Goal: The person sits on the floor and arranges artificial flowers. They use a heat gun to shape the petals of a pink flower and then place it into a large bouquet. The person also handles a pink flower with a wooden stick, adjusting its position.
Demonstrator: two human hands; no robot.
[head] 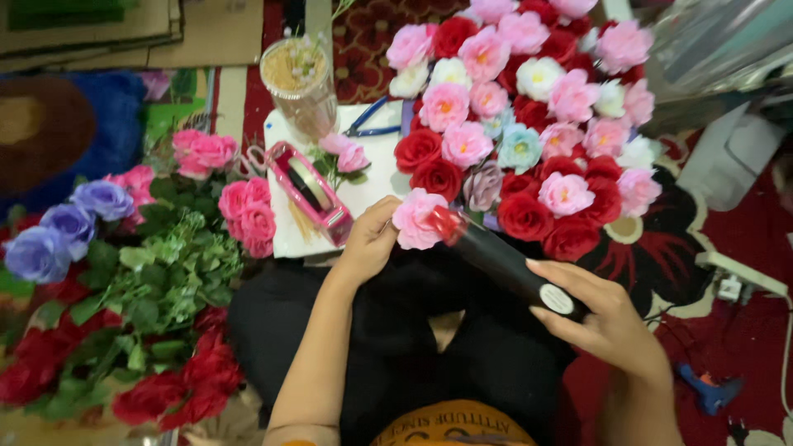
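A red patterned carpet (pixel 727 239) covers the floor, with flattened cardboard (pixel 124 29) along the far edge and a blue rug (pixel 91 124) at left. A big bouquet (pixel 529 124) of red, pink and white roses fills the middle; loose flowers (pixel 124 281) lie heaped left. A white board (pixel 372 177) bears a pink tape dispenser (pixel 310 192), a jar (pixel 299 87) and blue pliers (pixel 372 120). The right hand (pixel 607 322) grips the bouquet's black handle (pixel 512 266). The left hand (pixel 368 239) pinches a pink rose (pixel 417 219) against the bouquet's lower edge.
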